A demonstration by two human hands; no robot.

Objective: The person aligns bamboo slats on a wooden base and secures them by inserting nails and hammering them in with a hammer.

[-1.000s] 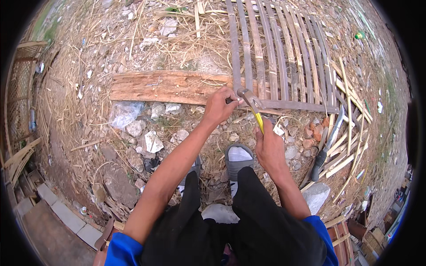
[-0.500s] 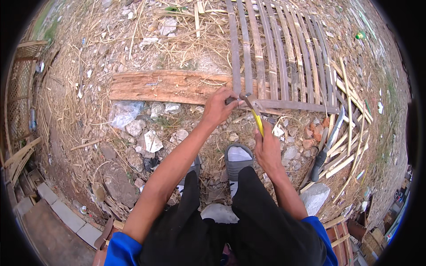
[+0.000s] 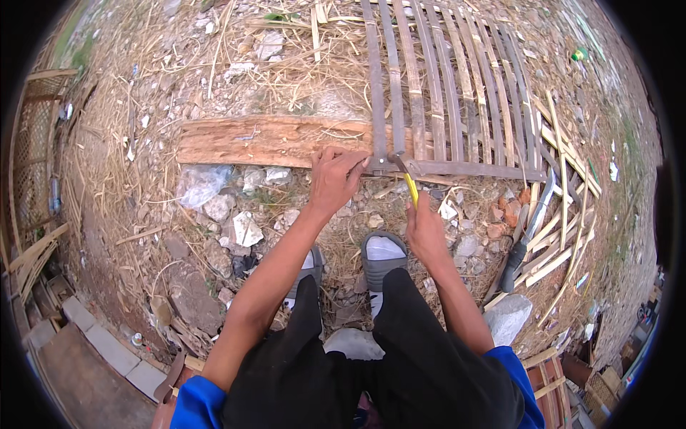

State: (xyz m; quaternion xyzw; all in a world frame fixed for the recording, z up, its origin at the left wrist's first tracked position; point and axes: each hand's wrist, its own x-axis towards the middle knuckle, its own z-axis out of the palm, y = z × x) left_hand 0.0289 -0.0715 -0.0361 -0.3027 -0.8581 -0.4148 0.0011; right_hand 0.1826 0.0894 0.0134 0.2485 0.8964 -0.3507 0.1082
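My right hand is closed round the yellow handle of a hammer. The hammer's dark head rests at the near left corner of a slatted wooden frame, close to where an upright slat meets the crosspiece. My left hand is at the crosspiece's left end, thumb and forefinger closed about it, the other fingers bent over the near edge of a rough reddish-brown plank. That plank lies flat on the ground, with the frame's left corner on its right part.
Right of the frame lies a large dark-handled knife, beside a heap of split strips. Stones, straw and a clear plastic bag lie about the ground. A lattice panel stands far left. My sandalled feet are below the frame.
My left hand has moved left and slightly down from the hammer head to the crosspiece's end. The hammer head has shifted slightly, its handle now lower and a little further left.
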